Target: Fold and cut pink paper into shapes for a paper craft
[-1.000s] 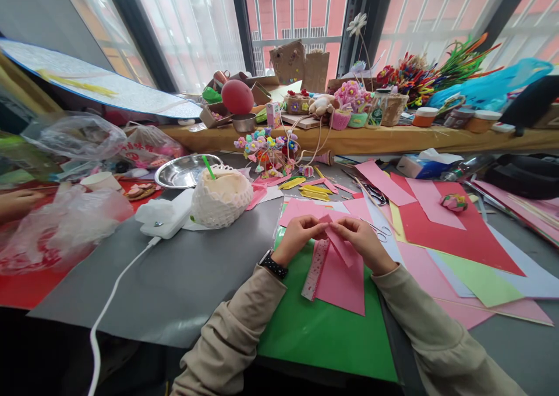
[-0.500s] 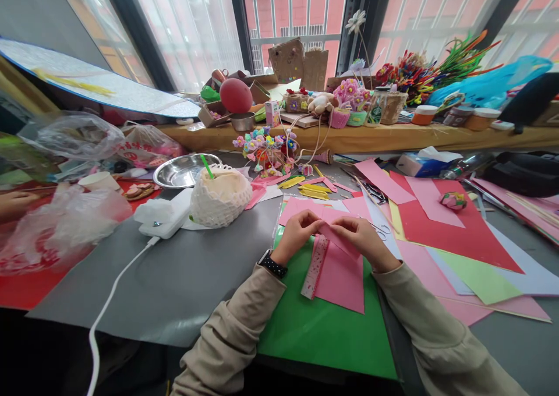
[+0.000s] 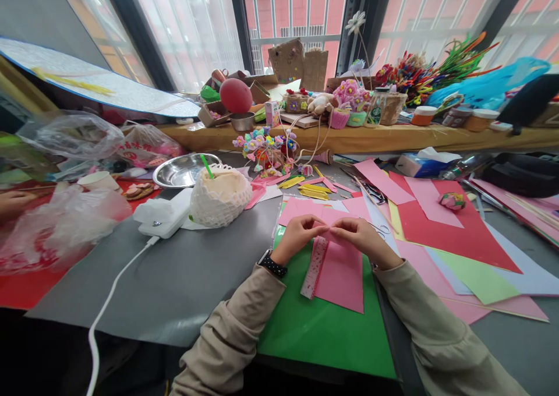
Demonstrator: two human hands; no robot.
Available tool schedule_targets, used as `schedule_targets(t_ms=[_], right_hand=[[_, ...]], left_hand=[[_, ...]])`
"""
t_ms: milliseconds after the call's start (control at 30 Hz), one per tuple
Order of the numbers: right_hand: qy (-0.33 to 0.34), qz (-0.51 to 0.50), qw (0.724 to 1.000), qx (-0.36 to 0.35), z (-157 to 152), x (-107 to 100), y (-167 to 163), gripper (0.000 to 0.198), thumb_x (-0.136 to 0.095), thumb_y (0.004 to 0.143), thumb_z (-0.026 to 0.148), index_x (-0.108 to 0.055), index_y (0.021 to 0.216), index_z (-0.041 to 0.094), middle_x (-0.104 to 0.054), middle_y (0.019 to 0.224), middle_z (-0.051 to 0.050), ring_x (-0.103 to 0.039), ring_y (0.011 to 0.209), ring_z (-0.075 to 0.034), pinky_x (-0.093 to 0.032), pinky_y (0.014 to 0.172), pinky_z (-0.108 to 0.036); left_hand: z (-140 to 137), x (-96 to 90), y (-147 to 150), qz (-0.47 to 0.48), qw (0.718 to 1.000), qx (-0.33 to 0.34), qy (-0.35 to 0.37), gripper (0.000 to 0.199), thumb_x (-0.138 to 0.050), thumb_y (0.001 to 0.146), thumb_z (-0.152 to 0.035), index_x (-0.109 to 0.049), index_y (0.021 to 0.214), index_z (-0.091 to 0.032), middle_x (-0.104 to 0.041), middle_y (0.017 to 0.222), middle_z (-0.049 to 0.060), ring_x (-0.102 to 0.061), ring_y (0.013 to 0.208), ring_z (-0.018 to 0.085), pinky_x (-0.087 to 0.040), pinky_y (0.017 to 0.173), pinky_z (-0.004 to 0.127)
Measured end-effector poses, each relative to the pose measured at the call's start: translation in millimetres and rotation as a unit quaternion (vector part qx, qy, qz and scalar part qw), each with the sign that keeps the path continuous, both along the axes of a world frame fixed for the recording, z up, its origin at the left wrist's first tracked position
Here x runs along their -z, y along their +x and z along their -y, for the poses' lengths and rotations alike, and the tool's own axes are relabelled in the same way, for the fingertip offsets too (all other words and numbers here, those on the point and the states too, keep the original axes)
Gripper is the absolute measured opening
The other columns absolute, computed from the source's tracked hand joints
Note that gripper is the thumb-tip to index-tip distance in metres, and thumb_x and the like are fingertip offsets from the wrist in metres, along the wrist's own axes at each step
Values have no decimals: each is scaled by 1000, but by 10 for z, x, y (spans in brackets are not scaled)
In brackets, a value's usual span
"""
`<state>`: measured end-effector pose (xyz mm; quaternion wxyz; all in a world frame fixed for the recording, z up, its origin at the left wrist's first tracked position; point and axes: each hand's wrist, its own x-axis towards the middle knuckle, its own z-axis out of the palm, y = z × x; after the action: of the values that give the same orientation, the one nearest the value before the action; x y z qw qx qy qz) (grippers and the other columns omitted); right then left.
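Observation:
My left hand [image 3: 300, 237] and my right hand [image 3: 363, 239] meet fingertip to fingertip, both closed in a pinch on a piece of pink paper [image 3: 331, 230]. Much of that piece is hidden by the fingers. Below it a larger pink sheet [image 3: 343, 282] lies on a green folder [image 3: 323, 340]. A narrow strip with a small floral pattern [image 3: 312, 276], perhaps a ruler, rests slantwise along the sheet's left side. More pink paper [image 3: 299, 208] lies just beyond my hands. Scissors [image 3: 383, 229] are partly visible past my right hand.
Yellow folded paper pieces [image 3: 314, 192] lie ahead. On the right are a red sheet [image 3: 454, 233] and a green sheet [image 3: 484, 276]. To the left stand a foam-netted fruit [image 3: 220, 201], a metal plate [image 3: 186, 172] and a white device with a cable [image 3: 168, 218]. Another person's hand [image 3: 15, 204] shows far left.
The pink piece, whose flap showed raised under my right hand, now shows less between the fingers. My hands have dipped slightly, and the fingertips are closer together.

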<state>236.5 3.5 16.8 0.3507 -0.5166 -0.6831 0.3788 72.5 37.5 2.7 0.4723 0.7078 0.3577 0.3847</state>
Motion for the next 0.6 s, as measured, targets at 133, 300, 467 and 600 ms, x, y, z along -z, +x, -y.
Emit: schedule_targets(t_ms=[133, 300, 467, 600], right_hand=[[-17, -14, 1000, 19, -13, 2, -6, 25, -52, 67, 38, -61, 66, 15, -60, 66, -1, -51, 64, -14, -38, 58, -23], [-69, -74, 993, 52, -39, 9, 58, 24, -56, 63, 38, -61, 65, 15, -58, 65, -1, -50, 62, -13, -37, 57, -23], [-119, -167, 976, 75, -56, -2, 161, 19, -60, 60, 33, -60, 65, 14, -54, 59, 2, -47, 56, -9, -38, 55, -22], [-161, -185, 965, 88, -71, -15, 237, 17, -62, 59, 29, -62, 66, 14, -56, 62, -1, -49, 57, -9, -41, 59, -24]], left_hand=[[19, -35, 14, -1, 1000, -11, 3, 20, -58, 66, -32, -62, 66, -12, -60, 63, 2, -52, 59, 12, -40, 54, 20], [5, -66, 0, 23, 998, -50, -17, 20, -59, 64, -32, -62, 65, -12, -60, 64, 2, -53, 59, 12, -41, 55, 20], [-47, -64, -60, 46, 995, -90, -26, 22, -60, 64, -34, -62, 67, -12, -59, 62, 1, -52, 57, 11, -40, 54, 20], [-65, -62, -88, 65, 991, -110, -36, 22, -62, 61, -34, -62, 67, -13, -59, 62, 1, -52, 58, 11, -40, 54, 20]])
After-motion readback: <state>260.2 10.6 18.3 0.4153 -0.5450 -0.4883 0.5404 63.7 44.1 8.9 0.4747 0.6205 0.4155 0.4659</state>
